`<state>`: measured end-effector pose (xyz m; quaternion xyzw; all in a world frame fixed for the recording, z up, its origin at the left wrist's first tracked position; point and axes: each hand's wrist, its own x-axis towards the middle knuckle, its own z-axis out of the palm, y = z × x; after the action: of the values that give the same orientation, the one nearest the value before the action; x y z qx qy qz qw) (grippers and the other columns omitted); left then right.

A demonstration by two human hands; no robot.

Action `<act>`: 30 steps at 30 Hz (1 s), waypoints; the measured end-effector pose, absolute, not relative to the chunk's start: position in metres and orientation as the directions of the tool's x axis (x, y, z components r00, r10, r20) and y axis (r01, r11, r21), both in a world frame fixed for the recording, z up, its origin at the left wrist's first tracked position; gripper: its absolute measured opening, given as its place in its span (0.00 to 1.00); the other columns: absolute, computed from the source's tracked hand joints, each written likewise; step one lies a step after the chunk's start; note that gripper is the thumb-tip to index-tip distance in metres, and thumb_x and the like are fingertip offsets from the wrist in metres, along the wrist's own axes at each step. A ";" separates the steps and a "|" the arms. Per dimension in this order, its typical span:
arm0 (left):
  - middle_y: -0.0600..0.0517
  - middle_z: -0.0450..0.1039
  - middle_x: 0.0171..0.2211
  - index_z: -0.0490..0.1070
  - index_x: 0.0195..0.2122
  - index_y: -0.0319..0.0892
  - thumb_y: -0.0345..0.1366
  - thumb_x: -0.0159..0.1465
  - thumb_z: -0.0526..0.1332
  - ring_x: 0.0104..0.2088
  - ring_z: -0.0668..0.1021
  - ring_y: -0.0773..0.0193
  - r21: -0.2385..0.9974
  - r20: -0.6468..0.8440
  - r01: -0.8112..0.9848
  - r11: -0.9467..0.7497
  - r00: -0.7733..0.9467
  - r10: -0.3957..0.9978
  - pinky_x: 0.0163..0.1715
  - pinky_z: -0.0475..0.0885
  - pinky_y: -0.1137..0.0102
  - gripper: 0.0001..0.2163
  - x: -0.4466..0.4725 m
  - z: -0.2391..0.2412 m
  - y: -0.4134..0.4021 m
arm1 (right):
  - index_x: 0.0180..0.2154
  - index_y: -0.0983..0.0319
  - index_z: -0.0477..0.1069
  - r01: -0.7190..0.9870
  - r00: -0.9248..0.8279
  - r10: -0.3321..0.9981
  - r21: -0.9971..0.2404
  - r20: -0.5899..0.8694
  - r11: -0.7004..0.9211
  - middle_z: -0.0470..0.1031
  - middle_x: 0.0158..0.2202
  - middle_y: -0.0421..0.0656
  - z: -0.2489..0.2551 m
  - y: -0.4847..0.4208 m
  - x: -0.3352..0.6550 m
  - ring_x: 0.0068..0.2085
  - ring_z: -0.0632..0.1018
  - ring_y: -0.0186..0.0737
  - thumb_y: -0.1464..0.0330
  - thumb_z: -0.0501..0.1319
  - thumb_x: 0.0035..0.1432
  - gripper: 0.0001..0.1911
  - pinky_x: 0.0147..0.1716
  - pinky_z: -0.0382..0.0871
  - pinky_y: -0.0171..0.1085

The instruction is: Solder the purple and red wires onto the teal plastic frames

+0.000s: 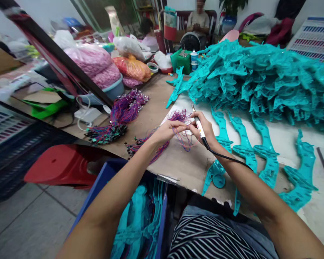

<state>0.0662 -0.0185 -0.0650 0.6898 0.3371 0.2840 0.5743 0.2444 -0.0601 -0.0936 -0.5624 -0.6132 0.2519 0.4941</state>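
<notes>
My left hand pinches thin purple and red wires over the cardboard-covered table. My right hand is closed round a white soldering iron, tip pointing up and away, its black cord running back along my forearm. The two hands meet at the wires. A loose bunch of the same wires lies just behind the hands. Several teal plastic parts lie in a row to the right of my right hand.
A big heap of teal plastic parts fills the far right. Wire bundles lie to the left, bags of pink and orange pieces behind them. A blue crate with teal parts stands below the table edge beside a red stool. A person sits far back.
</notes>
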 end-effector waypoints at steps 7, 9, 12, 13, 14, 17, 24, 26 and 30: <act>0.42 0.76 0.56 0.84 0.34 0.43 0.45 0.51 0.75 0.59 0.72 0.49 0.988 -0.066 0.150 -0.047 0.671 0.739 0.60 0.62 0.56 0.14 0.056 -0.062 -0.023 | 0.43 0.57 0.66 0.622 0.246 0.889 -0.766 0.387 0.161 0.70 0.25 0.35 -0.101 -0.053 0.252 0.27 0.73 0.39 0.69 0.55 0.53 0.14 0.31 0.62 0.36; 0.41 0.78 0.53 0.84 0.34 0.41 0.46 0.52 0.74 0.55 0.75 0.52 0.994 -0.030 0.107 -0.039 0.576 0.817 0.56 0.66 0.60 0.14 0.057 -0.061 -0.022 | 0.44 0.56 0.66 0.633 0.294 0.870 -0.762 0.397 0.134 0.69 0.24 0.35 -0.103 -0.051 0.254 0.27 0.73 0.39 0.69 0.54 0.54 0.13 0.31 0.62 0.36; 0.44 0.82 0.40 0.82 0.32 0.39 0.47 0.54 0.73 0.40 0.79 0.61 1.000 0.022 0.000 -0.023 0.318 0.948 0.41 0.71 0.69 0.15 0.060 -0.060 -0.018 | 0.44 0.56 0.65 0.598 0.380 0.828 -0.792 0.412 0.120 0.69 0.24 0.34 -0.102 -0.051 0.258 0.27 0.74 0.38 0.70 0.55 0.53 0.14 0.31 0.64 0.36; 0.46 0.82 0.36 0.82 0.32 0.39 0.46 0.54 0.73 0.35 0.78 0.64 1.000 0.024 -0.022 -0.020 0.244 0.969 0.36 0.70 0.72 0.14 0.061 -0.059 -0.016 | 0.44 0.56 0.65 0.577 0.414 0.808 -0.807 0.420 0.124 0.70 0.25 0.34 -0.100 -0.051 0.261 0.26 0.74 0.37 0.70 0.55 0.53 0.14 0.31 0.65 0.36; 0.47 0.81 0.33 0.81 0.32 0.38 0.45 0.55 0.72 0.31 0.76 0.67 0.999 0.019 -0.032 -0.012 0.204 0.979 0.32 0.68 0.74 0.13 0.061 -0.058 -0.015 | 0.44 0.56 0.64 0.557 0.448 0.783 -0.820 0.431 0.132 0.70 0.26 0.34 -0.097 -0.052 0.264 0.26 0.74 0.37 0.70 0.55 0.53 0.14 0.31 0.66 0.36; 0.47 0.80 0.30 0.81 0.35 0.37 0.44 0.59 0.70 0.24 0.71 0.71 1.000 -0.008 0.011 0.005 0.306 0.952 0.27 0.65 0.75 0.13 0.064 -0.052 -0.017 | 0.43 0.56 0.63 0.536 0.511 0.712 -0.826 0.481 0.174 0.72 0.27 0.34 -0.085 -0.054 0.278 0.28 0.76 0.38 0.68 0.55 0.53 0.14 0.32 0.69 0.37; 0.48 0.79 0.33 0.79 0.42 0.38 0.41 0.69 0.57 0.31 0.75 0.66 0.887 0.134 0.349 -0.303 0.434 0.891 0.34 0.69 0.72 0.14 0.073 -0.044 -0.013 | 0.42 0.54 0.64 0.719 0.451 0.710 -0.692 0.540 0.070 0.74 0.29 0.36 -0.051 -0.087 0.323 0.31 0.78 0.42 0.67 0.61 0.52 0.14 0.37 0.71 0.41; 0.48 0.80 0.36 0.79 0.43 0.37 0.36 0.66 0.58 0.36 0.77 0.63 0.797 0.144 0.471 -0.378 0.460 0.876 0.40 0.71 0.69 0.12 0.075 -0.053 -0.004 | 0.42 0.54 0.65 0.742 0.434 0.734 -0.669 0.522 0.037 0.75 0.29 0.38 -0.048 -0.099 0.333 0.31 0.78 0.42 0.66 0.62 0.52 0.14 0.37 0.71 0.42; 0.45 0.78 0.48 0.79 0.51 0.41 0.29 0.58 0.61 0.49 0.77 0.55 0.513 0.075 0.648 -0.563 0.620 0.781 0.53 0.70 0.65 0.19 0.080 -0.081 0.006 | 0.41 0.53 0.65 0.751 0.419 0.751 -0.659 0.511 0.030 0.76 0.29 0.38 -0.052 -0.115 0.344 0.28 0.77 0.42 0.65 0.62 0.51 0.14 0.33 0.71 0.41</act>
<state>0.0802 0.0059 -0.0813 0.8716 0.4097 0.1485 0.2246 0.3444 -0.1151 -0.0516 -0.6966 -0.5390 -0.0003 0.4736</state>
